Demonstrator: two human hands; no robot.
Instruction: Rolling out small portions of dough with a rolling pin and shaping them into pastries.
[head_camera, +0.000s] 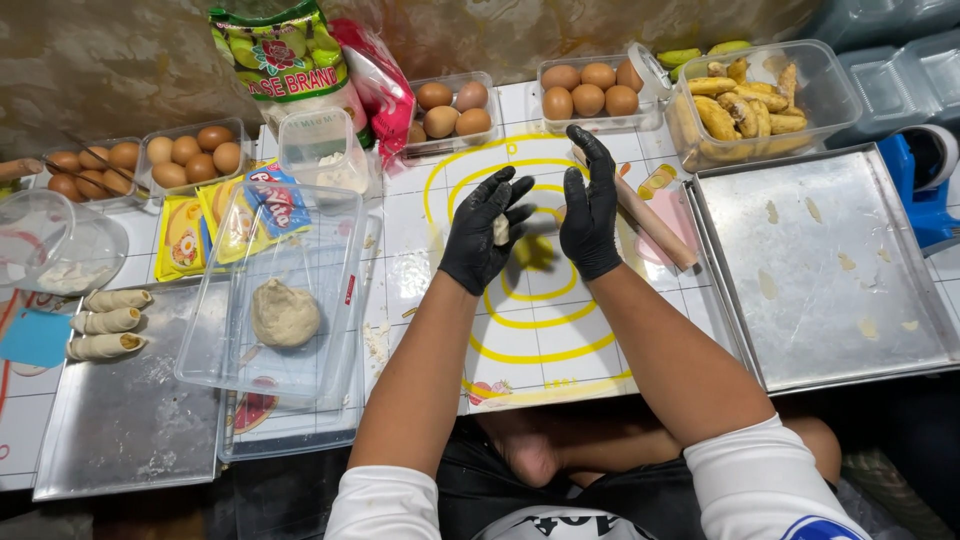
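A small dough piece (501, 229) sits against the left hand (487, 232) fingers, loosely curled around it. The right hand (589, 212) stands flat and open just beside the dough, holding nothing.

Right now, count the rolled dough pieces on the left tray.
3. The rolled dough pieces lie stacked in a column at the upper left corner of the left metal tray: top, middle, bottom. None seem hidden.

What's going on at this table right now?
A person in black gloves holds a small piece of dough between the left hand and right hand, above a white mat with yellow rings. A rolling pin lies beside the right hand. A bigger dough lump sits in a clear tub, and three rolled pieces rest on a tray.
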